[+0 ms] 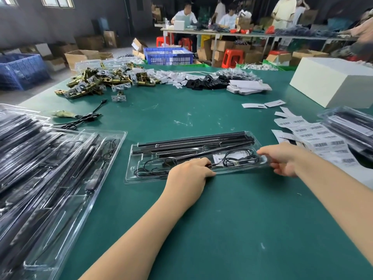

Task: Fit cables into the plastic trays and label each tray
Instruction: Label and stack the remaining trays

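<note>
Pressing down near the tray's front edge, the left hand [189,170] lay with its fingers curled over the rim of the clear plastic tray [141,174], while the right hand [282,160] pinched the tray's right end between thumb and fingers. That tray sat at twelve o'clock from the hands on the green table [222,229], with the thin black cable [238,157] looped loosely in its front pocket and long black rods [193,141] filling the channels behind. To do this step well, I judged the left hand should pin the tray flat while each loop is pushed fully below the rim, so nothing springs out. Barcode labels [321,138] waited at two o'clock, within reach for labelling. Filled trays [50,168] were stacked at nine o'clock; brass hardware [96,81] lay far off at eleven.
</note>
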### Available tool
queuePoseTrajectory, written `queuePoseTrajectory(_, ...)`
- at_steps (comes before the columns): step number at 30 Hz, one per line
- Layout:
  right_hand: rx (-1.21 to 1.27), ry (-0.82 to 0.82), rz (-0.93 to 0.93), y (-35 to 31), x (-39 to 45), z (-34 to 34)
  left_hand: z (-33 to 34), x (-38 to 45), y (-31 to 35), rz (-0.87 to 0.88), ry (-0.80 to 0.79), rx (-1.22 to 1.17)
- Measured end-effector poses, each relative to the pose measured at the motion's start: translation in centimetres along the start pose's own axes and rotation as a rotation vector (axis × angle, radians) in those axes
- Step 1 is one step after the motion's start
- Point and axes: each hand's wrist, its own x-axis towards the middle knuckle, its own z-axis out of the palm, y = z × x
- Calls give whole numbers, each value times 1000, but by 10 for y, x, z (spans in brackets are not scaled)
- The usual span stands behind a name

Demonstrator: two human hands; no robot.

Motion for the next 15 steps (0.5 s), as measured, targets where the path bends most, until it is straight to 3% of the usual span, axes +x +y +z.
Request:
queuePoseTrajectory(5,664,-203,28,14,-11,5,-1,0,-2,-9,90,-38)
queuePoseTrajectory(7,864,-203,37,21,-13,12,1,0,-1,6,131,-59)
queuePoseTrajectory(11,960,-167,-8,23,-15,26,5,-4,-1,65,232,-85)
queuePoseTrajectory(15,1009,-114,-230,-3,-24,10,10,-4,-3,125,438,-169)
